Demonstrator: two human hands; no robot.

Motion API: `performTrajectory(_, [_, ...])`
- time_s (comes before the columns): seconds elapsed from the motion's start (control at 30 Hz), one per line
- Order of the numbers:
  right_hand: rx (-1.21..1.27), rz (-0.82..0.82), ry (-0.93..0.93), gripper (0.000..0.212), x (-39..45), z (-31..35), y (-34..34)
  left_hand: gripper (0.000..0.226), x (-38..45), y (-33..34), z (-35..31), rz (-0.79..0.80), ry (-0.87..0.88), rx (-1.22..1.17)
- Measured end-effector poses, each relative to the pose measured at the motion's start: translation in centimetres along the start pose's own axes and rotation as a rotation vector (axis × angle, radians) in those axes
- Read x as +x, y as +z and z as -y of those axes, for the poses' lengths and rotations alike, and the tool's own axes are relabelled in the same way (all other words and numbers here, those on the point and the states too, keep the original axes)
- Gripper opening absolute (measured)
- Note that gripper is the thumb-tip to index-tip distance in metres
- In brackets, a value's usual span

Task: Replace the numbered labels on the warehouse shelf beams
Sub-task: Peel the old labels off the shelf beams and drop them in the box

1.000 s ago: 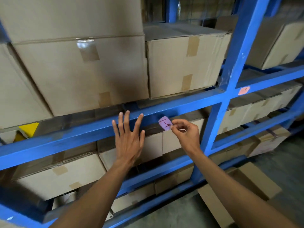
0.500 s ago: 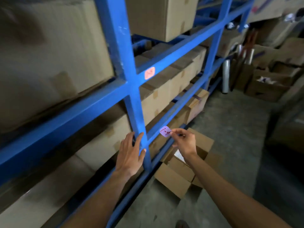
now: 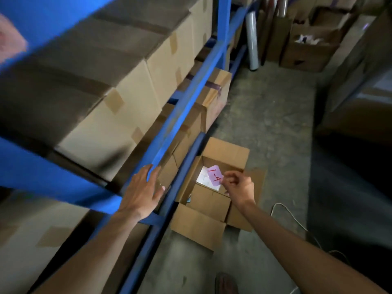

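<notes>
A right hand (image 3: 238, 186) pinches a pink label (image 3: 215, 176) marked "1-4" in red over an open cardboard box (image 3: 214, 211) on the concrete floor (image 3: 271, 115). Beside it, the left hand (image 3: 142, 193) rests flat-fingered against a blue shelf beam (image 3: 180, 111) (taped cartons (image 3: 118, 115) stacked beyond it).

I see a small pink label (image 3: 215, 176), red "1-4" handwritten on it, pinched at its right edge, tilted, above the open box (image 3: 214, 200) by the blue shelf beam (image 3: 180, 111).

head view, looking down, near shelving (image 3: 182, 98)
</notes>
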State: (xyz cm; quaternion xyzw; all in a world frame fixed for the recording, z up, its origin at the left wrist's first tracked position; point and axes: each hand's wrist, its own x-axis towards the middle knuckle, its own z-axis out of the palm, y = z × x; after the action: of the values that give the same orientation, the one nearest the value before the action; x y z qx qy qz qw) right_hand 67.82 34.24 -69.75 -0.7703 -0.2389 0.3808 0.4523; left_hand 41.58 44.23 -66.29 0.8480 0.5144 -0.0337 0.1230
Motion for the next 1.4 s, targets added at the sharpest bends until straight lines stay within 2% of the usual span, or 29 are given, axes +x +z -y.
performTrajectory(0.07, [-0.023,-0.026,0.032,0.026,2.5,-2.5,0.7,0.069,2.7,1.7,1.0,0.011,0.0,0.035])
performTrajectory(0.2, [-0.046,-0.046,0.109,0.029,7.0,-7.5,2.6,0.076,7.2,4.9,3.2,0.024,0.052,0.181])
performTrajectory(0.3, [-0.122,-0.071,0.141,0.029,9.7,-10.0,4.2,0.082,8.9,6.7,4.3,-0.021,0.089,0.293])
performTrajectory(0.43, [-0.185,-0.037,0.194,0.031,12.3,-12.5,6.4,0.079,8.9,7.9,4.4,-0.099,0.084,0.439])
performTrajectory(0.6, [-0.31,-0.055,0.236,0.015,14.1,-14.1,8.6,0.076,8.9,7.9,4.3,-0.089,0.085,0.44])
performTrajectory(0.9, [-0.63,-0.035,0.244,0.007,15.8,-15.2,10.7,0.075,9.0,8.2,4.3,-0.096,0.086,0.473])
performTrajectory(1.4, [-0.666,-0.046,0.179,0.018,16.1,-15.4,11.1,0.077,9.1,8.3,4.3,-0.092,0.085,0.48])
